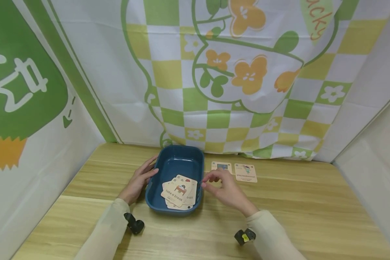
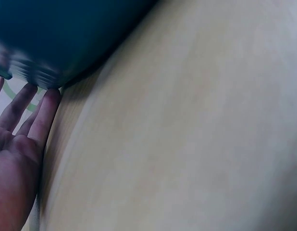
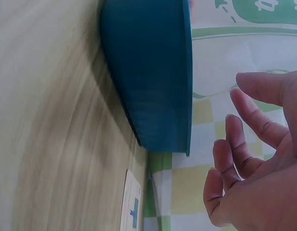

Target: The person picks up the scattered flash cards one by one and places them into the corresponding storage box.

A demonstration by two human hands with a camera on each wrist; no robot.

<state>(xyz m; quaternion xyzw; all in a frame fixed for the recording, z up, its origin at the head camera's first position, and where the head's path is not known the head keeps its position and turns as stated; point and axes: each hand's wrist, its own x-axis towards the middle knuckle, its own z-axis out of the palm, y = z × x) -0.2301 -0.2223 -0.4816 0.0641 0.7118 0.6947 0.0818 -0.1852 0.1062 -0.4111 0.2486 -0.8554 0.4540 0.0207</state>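
A blue rectangular plastic bin sits on the table and holds several picture cards in a loose pile near its front end. The top card reads "take a break". My left hand rests against the bin's left side with fairly straight fingers, its thumb at the rim. Those fingers touch the outer wall in the left wrist view. Just beyond the right rim hovers my right hand, its fingers loosely bent and holding nothing. The right wrist view shows a gap between that hand and the bin.
Two more cards lie on the table right of the bin: one with a blue picture, partly behind my right hand, and one with a figure. A patterned cloth hangs at the table's back edge. Wooden tabletop extends rightward.
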